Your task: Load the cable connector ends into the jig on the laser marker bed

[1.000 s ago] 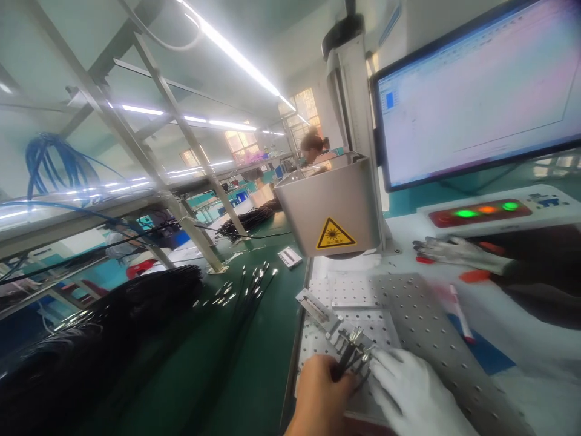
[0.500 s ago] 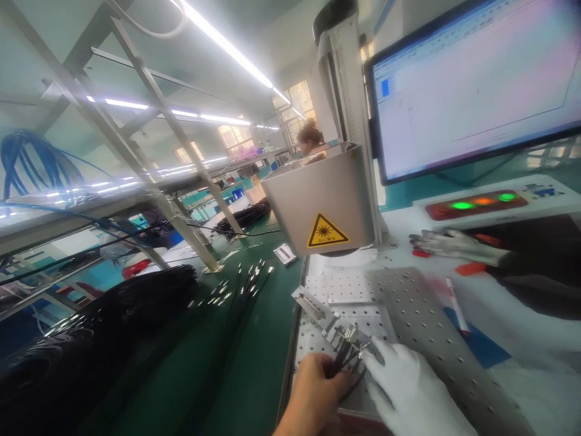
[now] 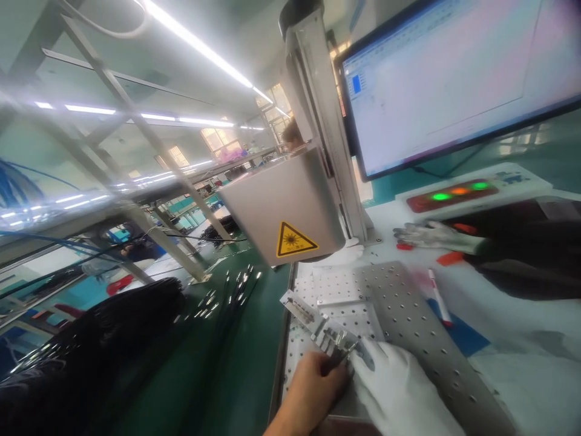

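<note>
My bare left hand (image 3: 313,387) is closed around a small bunch of black cables with metal connector ends (image 3: 339,356). It holds them at a metal fixture (image 3: 313,321) on the perforated plate (image 3: 408,315). My right hand (image 3: 394,390), in a white glove, rests beside it with its fingertips pressed on the connector ends at the fixture. Above the plate hangs the grey laser head (image 3: 284,209) with a yellow warning sticker.
A monitor (image 3: 454,79) stands at the right over a control box (image 3: 472,191) with green and orange lights. A grey glove (image 3: 431,236) and a red-capped pen (image 3: 438,297) lie behind the plate. Black cable bundles (image 3: 91,345) and loose connectors (image 3: 236,287) cover the green mat (image 3: 227,387). A person is far behind.
The view has swung so everything shifted left and down. Both hands stay at the fixture; the cable ends now sit closer in against it.
</note>
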`<state>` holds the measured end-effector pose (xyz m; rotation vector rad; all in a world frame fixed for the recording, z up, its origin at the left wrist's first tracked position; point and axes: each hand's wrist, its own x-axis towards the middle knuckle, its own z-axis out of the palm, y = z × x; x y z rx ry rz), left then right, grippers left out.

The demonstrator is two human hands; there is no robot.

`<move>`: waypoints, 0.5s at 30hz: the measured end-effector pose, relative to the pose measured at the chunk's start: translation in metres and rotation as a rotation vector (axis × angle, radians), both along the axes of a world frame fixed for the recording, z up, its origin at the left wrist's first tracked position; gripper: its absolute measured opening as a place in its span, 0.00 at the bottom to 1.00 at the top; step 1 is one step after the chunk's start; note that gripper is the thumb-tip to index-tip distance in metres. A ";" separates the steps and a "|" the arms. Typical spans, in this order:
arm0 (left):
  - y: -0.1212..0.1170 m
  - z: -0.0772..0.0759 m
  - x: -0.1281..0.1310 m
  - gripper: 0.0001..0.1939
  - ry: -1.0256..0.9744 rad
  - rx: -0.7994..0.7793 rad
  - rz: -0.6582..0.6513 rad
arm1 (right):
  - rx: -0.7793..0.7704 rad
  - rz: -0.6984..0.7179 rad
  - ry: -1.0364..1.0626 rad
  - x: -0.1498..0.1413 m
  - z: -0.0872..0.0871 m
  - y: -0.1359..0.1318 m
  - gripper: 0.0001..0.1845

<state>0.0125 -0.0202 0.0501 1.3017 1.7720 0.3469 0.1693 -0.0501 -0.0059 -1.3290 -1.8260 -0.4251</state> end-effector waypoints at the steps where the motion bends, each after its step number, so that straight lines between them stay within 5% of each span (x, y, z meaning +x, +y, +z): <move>1: 0.000 -0.001 0.000 0.07 0.037 0.012 0.008 | -0.009 0.004 0.013 0.001 0.003 0.000 0.16; 7: 0.000 -0.009 0.001 0.09 0.185 0.081 -0.013 | -0.075 0.006 -0.003 0.003 0.004 0.002 0.16; 15: -0.007 -0.023 -0.004 0.17 0.135 0.144 -0.033 | -0.173 -0.111 0.112 -0.027 -0.058 0.020 0.05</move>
